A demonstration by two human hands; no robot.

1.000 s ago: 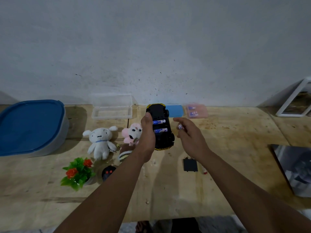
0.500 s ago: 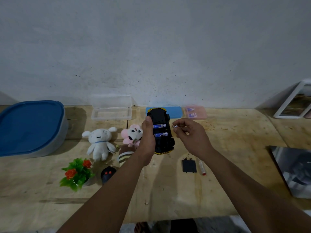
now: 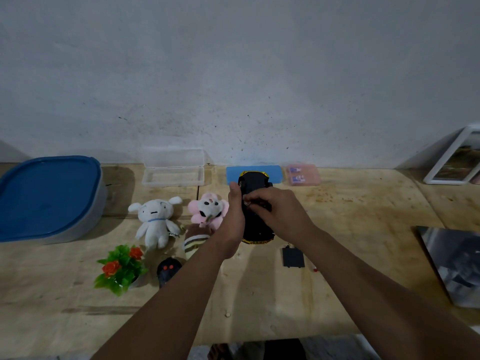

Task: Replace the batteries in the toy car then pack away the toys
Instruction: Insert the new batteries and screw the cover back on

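Left hand (image 3: 235,216) grips the upturned toy car (image 3: 255,203); right hand (image 3: 280,211) pinches a battery (image 3: 246,202) against its underside.

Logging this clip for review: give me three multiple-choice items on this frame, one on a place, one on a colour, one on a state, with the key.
1. Where does the black battery cover lie?
A. On the table, nearer the person than the toy car
B. Inside the clear box
C. On the blue lid

2. What colour is the plush left of the pink plush?
A. White
B. Green
C. Yellow

3. How is the toy car held?
A. Wheels down, untouched
B. Underside up, left hand gripping its side, right hand working on it
C. Packed away

Key: 1 A, the cover rests on bare wood below the car; 2 A, its body is white; 3 B, both hands are on the upturned car.
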